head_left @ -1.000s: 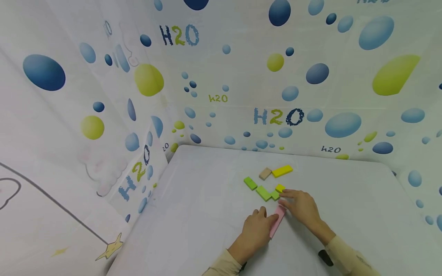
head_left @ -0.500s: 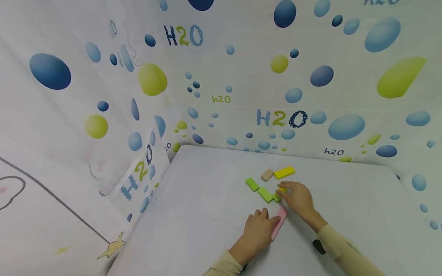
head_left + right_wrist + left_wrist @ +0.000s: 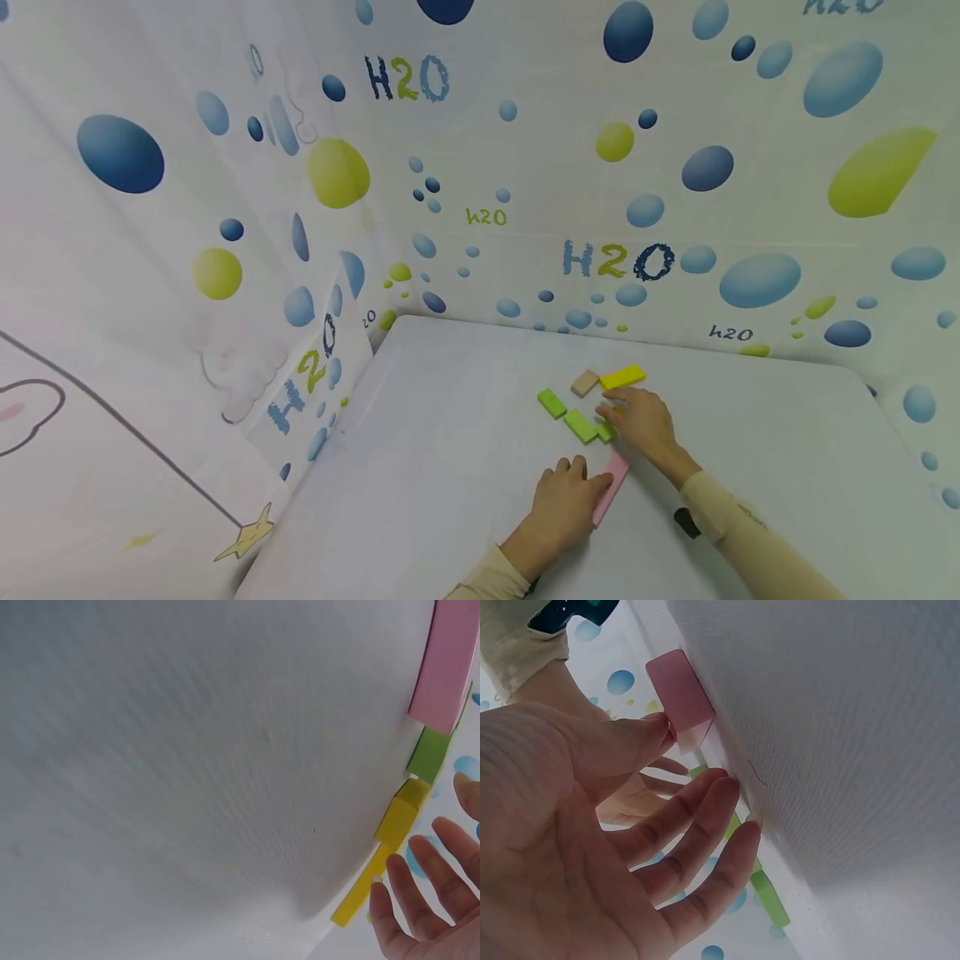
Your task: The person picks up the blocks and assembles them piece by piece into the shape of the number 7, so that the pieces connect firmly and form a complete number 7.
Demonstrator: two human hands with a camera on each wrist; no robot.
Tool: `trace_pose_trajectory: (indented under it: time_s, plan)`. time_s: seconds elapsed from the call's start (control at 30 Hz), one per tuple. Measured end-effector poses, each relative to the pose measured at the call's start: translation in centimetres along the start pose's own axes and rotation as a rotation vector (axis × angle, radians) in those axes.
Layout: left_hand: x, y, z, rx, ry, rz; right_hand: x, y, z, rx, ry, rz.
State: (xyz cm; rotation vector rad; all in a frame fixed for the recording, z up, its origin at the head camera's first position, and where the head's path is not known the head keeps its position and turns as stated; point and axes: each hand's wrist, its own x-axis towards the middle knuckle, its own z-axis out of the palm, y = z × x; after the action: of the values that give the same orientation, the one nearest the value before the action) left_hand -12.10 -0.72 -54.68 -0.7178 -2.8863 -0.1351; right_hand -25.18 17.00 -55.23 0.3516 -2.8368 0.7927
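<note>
In the head view my left hand (image 3: 566, 504) rests on the table beside a long pink block (image 3: 614, 487), its thumb touching the block's side. The left wrist view has the thumb against the pink block (image 3: 681, 694) and the other fingers loosely spread. My right hand (image 3: 647, 423) is over a small yellow block, which it mostly hides in the head view. In the right wrist view the fingers are spread apart from the small yellow block (image 3: 397, 819). A small green block (image 3: 606, 431) and a larger green block (image 3: 581, 427) lie left of that hand.
Another green block (image 3: 552, 403) lies farther left. Behind are a wood-coloured block (image 3: 585, 382) and a long yellow block (image 3: 622, 377). The white table (image 3: 435, 450) meets a printed curtain (image 3: 540, 167) at the back and left.
My right hand has shifted away from the pink block, over the small yellow block, and its fingers are spread wider. My left hand stays at the pink block. The head view has shifted slightly.
</note>
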Motion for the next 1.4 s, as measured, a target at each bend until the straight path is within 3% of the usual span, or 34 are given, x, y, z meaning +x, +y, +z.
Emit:
trace_pose_trajectory:
  time_s: [0.33,0.97,1.4]
  plan:
    - [0.0,0.1,-0.1,-0.004,-0.023,-0.004,1.2,0.6,0.5,0.011,-0.048,0.052]
    - [-0.2,-0.1,-0.2,0.005,-0.043,-0.007,3.3,0.3,1.1,-0.006,-0.104,0.024]
    - [-0.2,-0.3,0.1,0.021,-0.046,0.014,4.3,0.2,1.6,-0.013,-0.079,0.012]
